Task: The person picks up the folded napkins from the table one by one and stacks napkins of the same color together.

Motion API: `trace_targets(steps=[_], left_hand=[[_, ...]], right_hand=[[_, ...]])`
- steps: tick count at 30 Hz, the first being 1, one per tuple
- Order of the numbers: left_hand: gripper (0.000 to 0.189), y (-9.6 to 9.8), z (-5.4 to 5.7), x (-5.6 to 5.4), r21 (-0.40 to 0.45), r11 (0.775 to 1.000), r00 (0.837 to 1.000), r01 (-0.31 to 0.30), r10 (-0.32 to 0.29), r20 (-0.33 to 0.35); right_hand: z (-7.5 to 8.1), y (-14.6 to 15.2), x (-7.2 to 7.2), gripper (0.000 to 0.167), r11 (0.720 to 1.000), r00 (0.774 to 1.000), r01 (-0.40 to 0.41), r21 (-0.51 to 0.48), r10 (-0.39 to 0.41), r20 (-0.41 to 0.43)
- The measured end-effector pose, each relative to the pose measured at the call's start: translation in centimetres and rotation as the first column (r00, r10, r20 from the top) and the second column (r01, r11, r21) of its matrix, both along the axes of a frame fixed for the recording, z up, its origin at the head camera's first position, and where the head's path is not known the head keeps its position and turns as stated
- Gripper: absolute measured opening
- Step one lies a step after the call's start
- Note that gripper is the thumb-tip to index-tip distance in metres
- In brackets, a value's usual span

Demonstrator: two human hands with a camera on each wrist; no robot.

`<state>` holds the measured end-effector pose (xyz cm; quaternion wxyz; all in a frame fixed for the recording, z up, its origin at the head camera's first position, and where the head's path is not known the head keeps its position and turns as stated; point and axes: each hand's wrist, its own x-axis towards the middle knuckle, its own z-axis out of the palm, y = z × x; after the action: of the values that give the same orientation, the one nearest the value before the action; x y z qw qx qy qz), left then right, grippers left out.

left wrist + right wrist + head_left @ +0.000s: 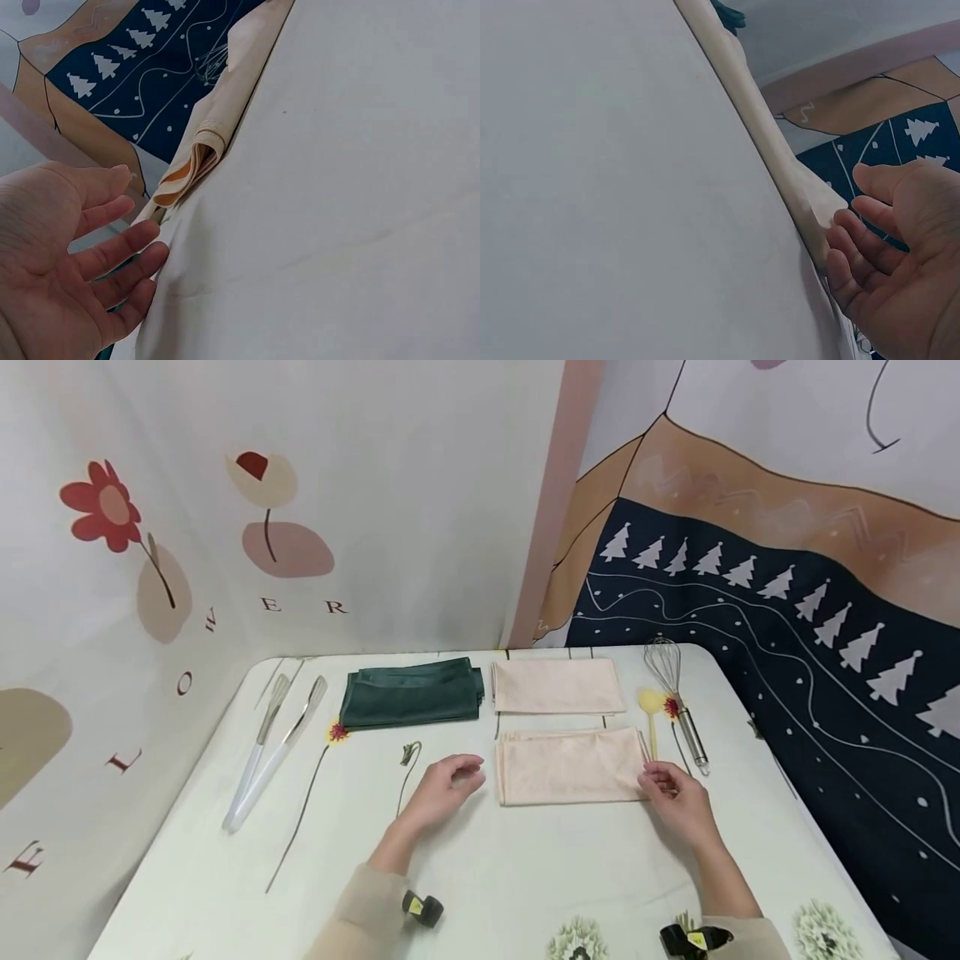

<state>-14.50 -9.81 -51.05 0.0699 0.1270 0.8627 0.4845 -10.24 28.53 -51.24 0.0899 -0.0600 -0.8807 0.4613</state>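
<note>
A folded pale pink cloth (573,767) lies near the middle of the table, its layered folds showing at the left end. My right hand (678,797) is at its right end, fingertips right at the edge, where a corner stands slightly raised. In the right wrist view the right hand's fingers (855,251) are loosely bent beside that corner, with thumb and forefinger apart. Left of the cloth, my left hand (444,789) hovers apart from it, holding nothing. The left wrist view shows the left hand's fingers (124,262) loosely spread near the folded end.
Behind lie a second folded pink cloth (557,687) and a folded dark green cloth (412,695). A whisk (686,722) and a yellow spoon (652,703) lie at the right. White-handled tongs (266,768) lie at the left. Printed curtains stand behind the table and along its sides.
</note>
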Motion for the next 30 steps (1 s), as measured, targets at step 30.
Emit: trace_targets(steps=[30], left_hand=[[0.046, 2.6, -0.1, 0.5, 0.087, 0.996, 0.994, 0.025, -0.034, 0.108]], right_hand=[[1.3, 1.9, -0.6, 0.047, 0.997, 0.972, -0.005, 0.072, -0.012, 0.235]])
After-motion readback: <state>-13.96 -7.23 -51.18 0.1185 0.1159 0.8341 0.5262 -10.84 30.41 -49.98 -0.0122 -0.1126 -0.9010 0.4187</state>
